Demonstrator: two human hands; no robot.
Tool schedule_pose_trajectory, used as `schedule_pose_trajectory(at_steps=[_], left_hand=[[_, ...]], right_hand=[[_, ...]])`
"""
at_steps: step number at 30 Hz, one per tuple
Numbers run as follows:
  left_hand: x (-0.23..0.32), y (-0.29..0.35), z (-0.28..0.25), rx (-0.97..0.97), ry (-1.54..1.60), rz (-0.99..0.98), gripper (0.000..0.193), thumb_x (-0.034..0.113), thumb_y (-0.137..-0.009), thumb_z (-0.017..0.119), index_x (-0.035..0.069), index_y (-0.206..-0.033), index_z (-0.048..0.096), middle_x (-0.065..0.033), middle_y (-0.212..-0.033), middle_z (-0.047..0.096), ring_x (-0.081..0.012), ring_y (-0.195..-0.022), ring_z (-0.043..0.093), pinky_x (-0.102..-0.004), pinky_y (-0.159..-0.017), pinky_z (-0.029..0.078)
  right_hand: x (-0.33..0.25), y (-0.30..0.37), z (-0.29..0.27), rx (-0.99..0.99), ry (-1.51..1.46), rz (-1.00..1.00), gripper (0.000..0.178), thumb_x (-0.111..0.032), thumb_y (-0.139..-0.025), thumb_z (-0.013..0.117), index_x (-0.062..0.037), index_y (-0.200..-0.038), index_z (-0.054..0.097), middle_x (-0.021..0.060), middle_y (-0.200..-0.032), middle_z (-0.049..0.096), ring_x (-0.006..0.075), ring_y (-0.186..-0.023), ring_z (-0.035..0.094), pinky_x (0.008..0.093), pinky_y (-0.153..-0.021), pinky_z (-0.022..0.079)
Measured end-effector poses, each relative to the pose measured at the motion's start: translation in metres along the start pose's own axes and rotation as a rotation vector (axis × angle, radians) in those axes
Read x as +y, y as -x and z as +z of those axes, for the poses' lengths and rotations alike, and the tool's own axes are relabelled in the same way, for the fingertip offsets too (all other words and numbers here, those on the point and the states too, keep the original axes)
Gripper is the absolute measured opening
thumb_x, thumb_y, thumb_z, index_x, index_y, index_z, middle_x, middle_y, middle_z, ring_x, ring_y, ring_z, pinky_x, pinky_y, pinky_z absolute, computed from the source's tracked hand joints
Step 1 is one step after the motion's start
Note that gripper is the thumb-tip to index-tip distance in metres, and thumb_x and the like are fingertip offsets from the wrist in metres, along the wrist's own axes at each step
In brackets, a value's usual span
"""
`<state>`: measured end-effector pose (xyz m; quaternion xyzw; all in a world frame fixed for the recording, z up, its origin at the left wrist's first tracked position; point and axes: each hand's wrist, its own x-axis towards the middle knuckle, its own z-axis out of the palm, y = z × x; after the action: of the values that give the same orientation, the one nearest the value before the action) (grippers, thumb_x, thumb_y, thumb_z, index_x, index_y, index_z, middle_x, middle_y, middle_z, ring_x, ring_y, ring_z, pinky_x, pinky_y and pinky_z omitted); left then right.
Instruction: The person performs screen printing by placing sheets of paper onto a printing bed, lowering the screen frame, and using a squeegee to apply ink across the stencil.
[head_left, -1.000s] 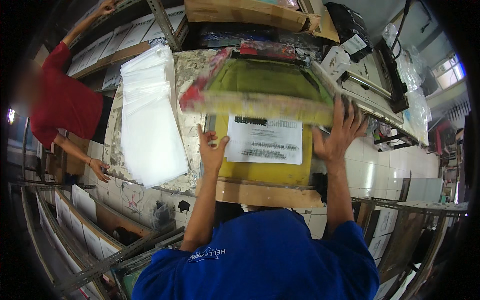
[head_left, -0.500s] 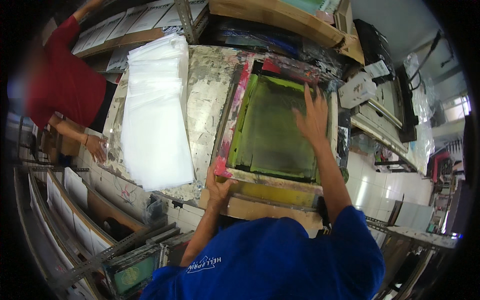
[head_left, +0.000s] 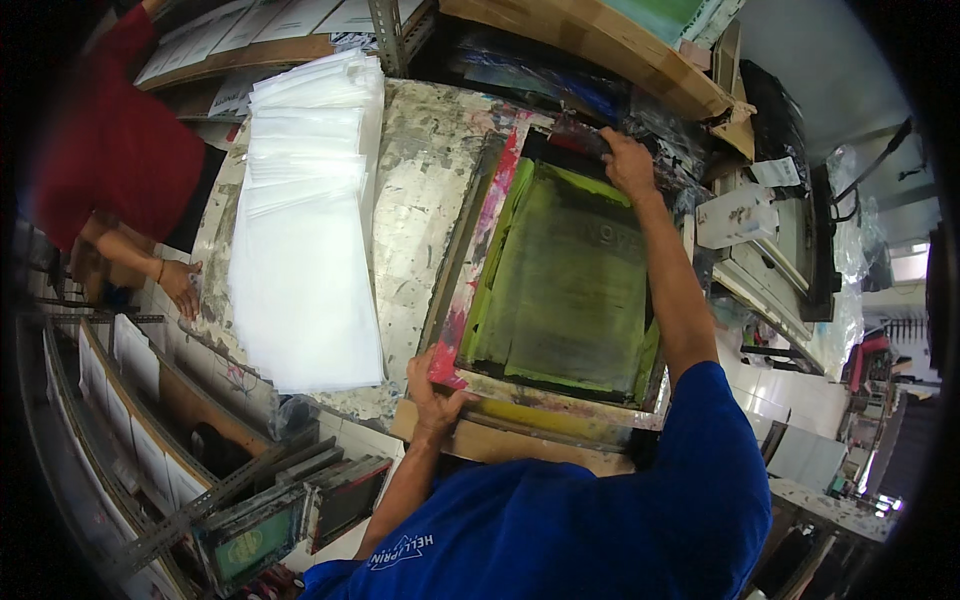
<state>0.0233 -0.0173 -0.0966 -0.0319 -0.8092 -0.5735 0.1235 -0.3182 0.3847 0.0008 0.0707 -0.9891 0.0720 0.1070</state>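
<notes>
A screen-printing frame, its border stained pink, lies on the paint-marked table. Its mesh is dark olive with bright green edges. My left hand is closed round the frame's near left corner, thumb along the near edge. At the far end of the frame, my right hand has its fingers curled on a dark, ink-smeared squeegee; part of the squeegee is hidden by the hand. Left of the frame lies a tall, fanned stack of white sheets.
A person in a red shirt stands at the left, one hand near the table edge. A cardboard box sits beyond the frame. A white container stands at the right. Framed screens lean at the lower left.
My right hand has moved from above the mesh, fingers spread, to the far end, and closed on the squeegee. My left hand stays at the frame's corner. The view has shifted slightly.
</notes>
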Motion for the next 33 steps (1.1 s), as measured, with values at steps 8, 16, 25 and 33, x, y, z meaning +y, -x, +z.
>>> schedule_pose_trajectory(at_steps=[8, 16, 25, 33], left_hand=[[0.004, 0.004, 0.000, 0.002, 0.020, -0.096, 0.098, 0.034, -0.057, 0.095, -0.001, -0.137, 0.052, -0.0178, -0.122, 0.055, -0.0356, -0.113, 0.054, -0.0456, -0.099, 0.044], [0.008, 0.002, 0.006, 0.032, 0.118, -0.068, 0.094, 0.020, -0.058, 0.093, -0.002, -0.139, 0.050, -0.0169, -0.124, 0.051, -0.0331, -0.113, 0.054, -0.0427, -0.101, 0.045], [0.002, 0.007, 0.007, 0.022, 0.217, -0.124, 0.093, 0.031, -0.062, 0.095, -0.002, -0.137, 0.052, -0.0167, -0.124, 0.052, -0.0328, -0.113, 0.055, -0.0429, -0.100, 0.045], [0.007, 0.000, 0.002, 0.012, 0.173, -0.070, 0.088, 0.028, -0.064, 0.095, 0.001, -0.137, 0.054, -0.0158, -0.120, 0.056, -0.0341, -0.112, 0.055, -0.0436, -0.099, 0.045]], right_hand=[[-0.029, 0.053, 0.017, 0.174, 0.098, -0.105, 0.044, -0.005, -0.079, 0.070, -0.0131, -0.122, 0.061, 0.0127, -0.100, 0.068, 0.0332, -0.096, 0.065, 0.0484, -0.079, 0.049], [-0.021, 0.046, 0.009, 0.315, 0.074, -0.145, 0.040, -0.004, -0.081, 0.067, -0.0136, -0.120, 0.065, 0.0120, -0.094, 0.066, 0.0327, -0.094, 0.064, 0.0475, -0.078, 0.046], [-0.021, 0.041, 0.011, 0.221, -0.039, -0.108, 0.045, -0.006, -0.078, 0.068, -0.0126, -0.123, 0.064, 0.0123, -0.098, 0.068, 0.0348, -0.095, 0.065, 0.0488, -0.083, 0.047], [-0.087, 0.150, -0.018, 0.137, -0.030, -0.093, 0.041, -0.005, -0.077, 0.068, -0.0121, -0.118, 0.066, 0.0122, -0.089, 0.065, 0.0329, -0.087, 0.062, 0.0468, -0.074, 0.044]])
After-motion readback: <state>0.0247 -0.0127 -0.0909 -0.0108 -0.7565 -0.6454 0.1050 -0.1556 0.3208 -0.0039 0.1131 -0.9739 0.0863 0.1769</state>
